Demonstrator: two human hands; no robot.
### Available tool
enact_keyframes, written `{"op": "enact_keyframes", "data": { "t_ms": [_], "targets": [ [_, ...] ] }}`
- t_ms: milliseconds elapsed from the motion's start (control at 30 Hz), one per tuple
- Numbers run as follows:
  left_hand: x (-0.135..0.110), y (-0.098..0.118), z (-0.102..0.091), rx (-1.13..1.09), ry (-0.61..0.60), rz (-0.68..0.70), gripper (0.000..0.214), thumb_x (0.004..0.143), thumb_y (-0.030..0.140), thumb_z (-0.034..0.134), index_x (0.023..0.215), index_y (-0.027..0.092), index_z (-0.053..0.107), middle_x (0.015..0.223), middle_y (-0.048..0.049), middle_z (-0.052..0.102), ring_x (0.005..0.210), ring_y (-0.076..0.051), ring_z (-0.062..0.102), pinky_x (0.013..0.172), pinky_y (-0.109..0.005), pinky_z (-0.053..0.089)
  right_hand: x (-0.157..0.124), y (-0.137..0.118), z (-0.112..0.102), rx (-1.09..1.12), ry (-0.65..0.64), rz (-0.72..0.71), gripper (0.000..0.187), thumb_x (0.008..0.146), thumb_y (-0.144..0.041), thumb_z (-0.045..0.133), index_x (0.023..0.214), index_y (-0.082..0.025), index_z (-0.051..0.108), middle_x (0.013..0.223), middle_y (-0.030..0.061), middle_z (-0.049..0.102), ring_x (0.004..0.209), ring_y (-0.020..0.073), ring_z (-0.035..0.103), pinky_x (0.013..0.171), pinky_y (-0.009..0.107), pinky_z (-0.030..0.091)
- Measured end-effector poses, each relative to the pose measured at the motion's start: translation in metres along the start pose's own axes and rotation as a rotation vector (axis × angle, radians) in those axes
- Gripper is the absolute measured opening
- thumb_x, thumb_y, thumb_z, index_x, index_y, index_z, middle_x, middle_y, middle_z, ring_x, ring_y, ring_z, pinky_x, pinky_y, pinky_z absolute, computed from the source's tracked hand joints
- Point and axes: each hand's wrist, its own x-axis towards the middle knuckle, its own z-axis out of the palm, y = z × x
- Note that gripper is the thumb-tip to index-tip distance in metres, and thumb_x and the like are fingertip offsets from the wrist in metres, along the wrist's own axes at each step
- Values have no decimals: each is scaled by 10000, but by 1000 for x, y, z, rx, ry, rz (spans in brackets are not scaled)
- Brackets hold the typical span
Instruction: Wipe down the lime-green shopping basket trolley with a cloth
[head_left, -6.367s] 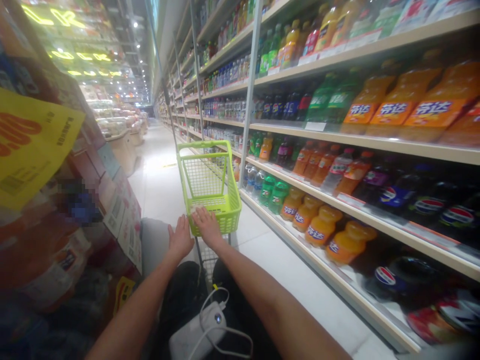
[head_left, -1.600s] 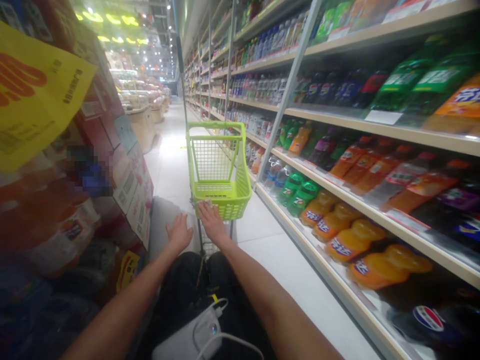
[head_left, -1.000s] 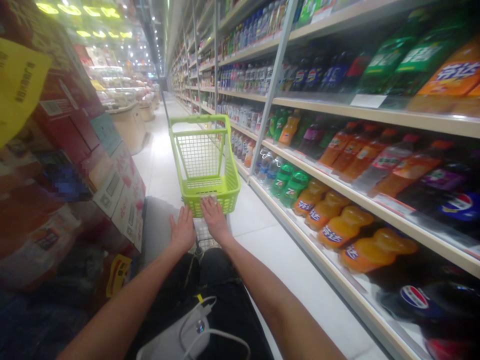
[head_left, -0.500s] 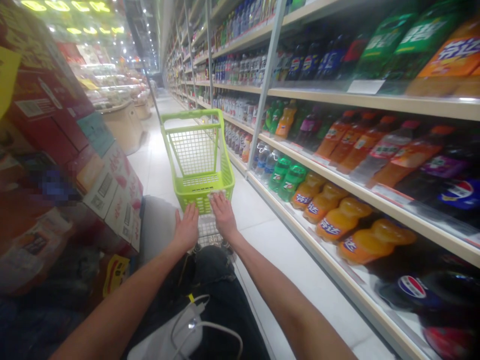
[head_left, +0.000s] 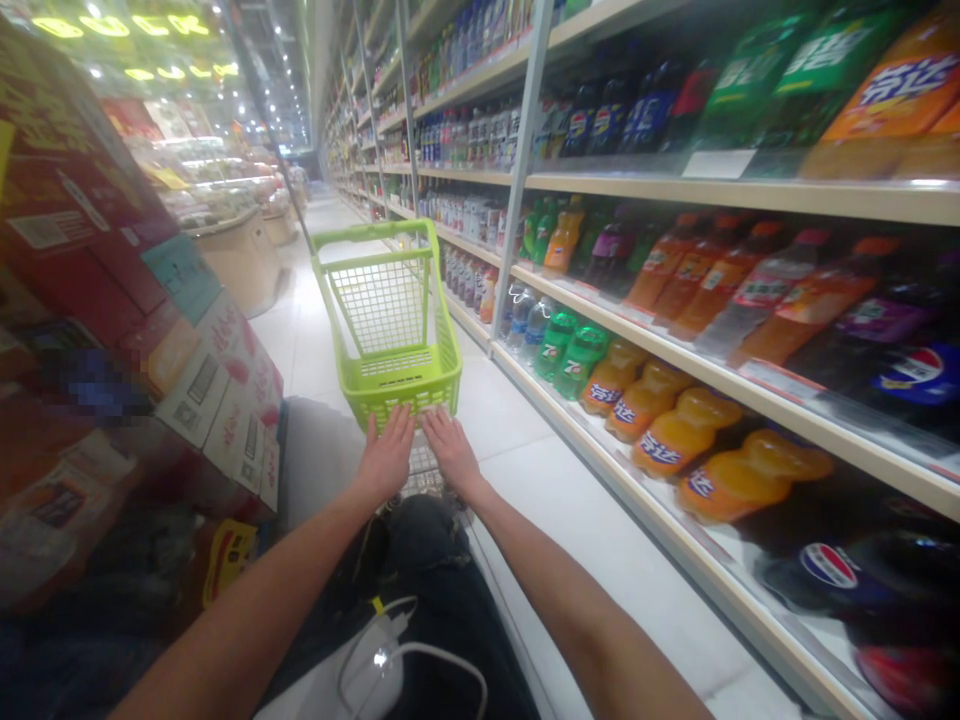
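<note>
My left hand (head_left: 388, 457) reaches forward with its fingers stretched out and holds nothing that I can see. Beside it, a little apart, my right hand (head_left: 452, 455) is also open, fingers extended. Both sets of fingertips are at the near lower edge of a green plastic shopping basket cart (head_left: 397, 400); whether they touch it I cannot tell. The basket looks empty, with its lattice back panel (head_left: 382, 308) on the far side. Below, a white device (head_left: 360, 665) with a white cable lies on my lap.
Shelves on the right hold orange soda bottles (head_left: 686, 430), green 7-Up bottles (head_left: 581, 358) and dark cola bottles (head_left: 832, 565). Stacked cartons (head_left: 225, 410) stand close on the left. A pale tiled aisle (head_left: 315, 225) runs ahead past a rounded wooden display (head_left: 236, 260).
My left hand has moved right, towards the right hand. The right hand has drawn back slightly, and a pale bit by its fingertips no longer shows clearly. The basket has shifted slightly left in view.
</note>
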Motion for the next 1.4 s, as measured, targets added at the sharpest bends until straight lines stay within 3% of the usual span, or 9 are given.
{"op": "enact_keyframes", "data": {
  "t_ms": [200, 333, 567, 667, 833, 967, 1133, 1233, 1400],
  "targets": [
    [15, 7, -5, 8, 11, 18, 632, 750, 113, 340, 1377, 106, 267, 1482, -95, 190, 1373, -225, 123, 1081, -565, 96, 30, 17, -30, -79, 182, 120, 469, 867, -63, 309, 1317, -153, 403, 1385, 117, 399, 1369, 186, 132, 1072, 482, 203],
    [24, 12, -7, 10, 14, 46, 634, 755, 107, 322, 1384, 101, 246, 1484, -85, 183, 1375, -217, 111, 1085, -564, 83, 30, 24, -17, -60, 126, 122, 458, 868, -54, 312, 1305, -145, 415, 1377, 126, 409, 1365, 185, 156, 1065, 479, 218],
    [21, 12, -2, -8, -6, 50, 617, 771, 106, 313, 1385, 113, 254, 1481, -86, 195, 1375, -210, 118, 1097, -540, 49, -6, 24, -5, -8, -81, 104, 463, 840, -19, 318, 1269, -122, 459, 1343, 145, 449, 1342, 202, 235, 1024, 488, 291],
    [16, 7, 0, -12, -14, 33, 602, 780, 107, 307, 1381, 111, 267, 1480, -87, 195, 1373, -211, 130, 1098, -534, 43, -3, 22, -18, 9, -13, 107, 484, 849, -37, 306, 1311, -137, 410, 1377, 135, 405, 1360, 189, 181, 1044, 486, 259],
    [12, -2, 0, -4, 1, -4, 617, 768, 97, 310, 1382, 101, 257, 1481, -96, 189, 1374, -213, 118, 1095, -538, 38, 34, 11, -36, 7, 167, 151, 497, 871, -74, 275, 1353, -169, 351, 1418, 113, 345, 1372, 186, 125, 1082, 503, 160],
    [10, -6, 2, 1, 10, -5, 617, 768, 105, 308, 1383, 94, 250, 1476, -99, 209, 1371, -221, 133, 1093, -544, 43, 44, -2, -18, 13, 109, 47, 458, 879, -88, 319, 1323, -164, 398, 1397, 107, 384, 1364, 193, 161, 1075, 480, 211],
    [3, -11, 9, 6, 4, 8, 609, 773, 106, 294, 1380, 85, 254, 1480, -104, 193, 1371, -222, 133, 1091, -547, 64, 13, -6, 10, 18, -55, 11, 430, 861, -58, 358, 1274, -128, 456, 1339, 145, 453, 1327, 213, 275, 1045, 499, 265],
    [-5, -17, 12, 10, -1, -9, 620, 764, 99, 302, 1382, 92, 253, 1481, -104, 187, 1371, -218, 136, 1095, -543, 54, -1, -5, 8, 13, -111, 10, 428, 851, -37, 346, 1251, -110, 479, 1304, 158, 489, 1315, 218, 302, 1019, 500, 302],
    [-19, -32, 17, 2, 12, -77, 631, 752, 76, 302, 1381, 99, 262, 1473, -105, 213, 1370, -217, 142, 1095, -538, 39, 23, -19, -13, 10, 52, 12, 466, 863, -66, 340, 1315, -151, 412, 1380, 125, 402, 1360, 192, 181, 1071, 486, 214]
  ]
}}
